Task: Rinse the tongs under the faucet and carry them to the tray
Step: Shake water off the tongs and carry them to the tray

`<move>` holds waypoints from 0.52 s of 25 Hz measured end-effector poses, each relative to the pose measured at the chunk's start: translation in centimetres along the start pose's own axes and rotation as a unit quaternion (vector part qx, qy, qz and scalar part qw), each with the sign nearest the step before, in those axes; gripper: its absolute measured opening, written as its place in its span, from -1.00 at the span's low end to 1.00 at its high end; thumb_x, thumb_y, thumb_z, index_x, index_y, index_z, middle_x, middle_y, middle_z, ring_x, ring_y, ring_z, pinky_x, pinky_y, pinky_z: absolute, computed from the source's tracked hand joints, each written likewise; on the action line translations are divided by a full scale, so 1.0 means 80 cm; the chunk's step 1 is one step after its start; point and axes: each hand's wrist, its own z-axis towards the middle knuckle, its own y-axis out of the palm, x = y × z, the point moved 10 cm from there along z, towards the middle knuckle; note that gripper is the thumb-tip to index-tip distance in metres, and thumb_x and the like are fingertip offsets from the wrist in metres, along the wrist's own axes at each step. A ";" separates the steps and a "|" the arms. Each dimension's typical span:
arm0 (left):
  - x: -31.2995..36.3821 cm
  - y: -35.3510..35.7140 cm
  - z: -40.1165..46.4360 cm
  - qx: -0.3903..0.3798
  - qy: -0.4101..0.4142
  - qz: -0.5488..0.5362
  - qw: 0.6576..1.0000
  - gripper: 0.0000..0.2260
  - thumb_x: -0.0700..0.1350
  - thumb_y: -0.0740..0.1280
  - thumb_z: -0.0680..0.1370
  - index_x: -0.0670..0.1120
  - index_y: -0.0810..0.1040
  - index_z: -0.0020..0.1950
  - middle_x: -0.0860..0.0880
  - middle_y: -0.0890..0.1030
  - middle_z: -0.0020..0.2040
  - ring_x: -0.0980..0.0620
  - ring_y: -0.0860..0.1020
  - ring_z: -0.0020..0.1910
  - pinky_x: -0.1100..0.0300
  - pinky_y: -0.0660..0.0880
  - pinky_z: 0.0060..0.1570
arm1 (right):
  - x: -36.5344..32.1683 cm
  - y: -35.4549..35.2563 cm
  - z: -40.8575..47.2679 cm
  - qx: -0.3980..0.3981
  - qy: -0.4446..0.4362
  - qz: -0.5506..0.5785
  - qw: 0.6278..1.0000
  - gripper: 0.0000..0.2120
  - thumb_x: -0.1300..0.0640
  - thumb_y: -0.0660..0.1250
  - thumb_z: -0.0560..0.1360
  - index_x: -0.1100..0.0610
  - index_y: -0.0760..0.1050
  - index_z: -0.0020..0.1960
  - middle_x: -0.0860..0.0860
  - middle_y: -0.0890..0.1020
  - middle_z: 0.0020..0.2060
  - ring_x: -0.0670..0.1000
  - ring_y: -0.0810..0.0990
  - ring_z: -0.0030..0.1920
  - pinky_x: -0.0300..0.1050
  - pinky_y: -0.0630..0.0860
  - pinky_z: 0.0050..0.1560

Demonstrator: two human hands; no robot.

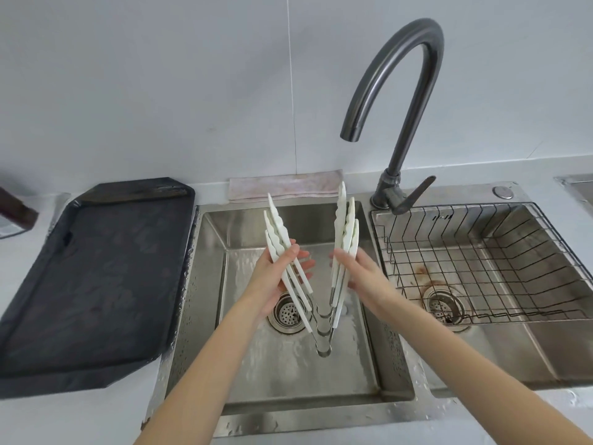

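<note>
Three white tongs (343, 232) with metal hinge ends are stacked together and spread in a V over the left sink basin (208, 284), tips up. My left hand (282, 274) grips the left arms of the tongs, and my right hand (359, 271) presses on the right arms. The dark curved faucet (394, 81) stands behind and to the right, its spout above the tongs, with no water visibly running. A wet black tray (86, 284) lies on the counter left of the sink.
A wire basket (481, 252) sits in the right basin, which has rust stains near its drain. A folded cloth (282, 187) lies behind the left basin. A dark bottle (16, 213) is at the far left edge. The faucet lever (414, 194) points forward right.
</note>
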 end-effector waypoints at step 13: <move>-0.009 0.008 -0.056 -0.022 0.032 0.050 0.998 -0.80 -0.20 0.28 0.52 -0.14 0.45 0.14 -0.07 0.62 0.00 -0.01 0.64 -0.02 0.18 0.56 -0.06 | -0.012 0.017 -0.033 0.058 -0.050 0.165 0.983 -0.84 0.23 0.25 0.50 0.12 0.37 -0.25 -0.03 0.44 -0.42 -0.07 0.48 -0.34 -0.26 0.51 -0.21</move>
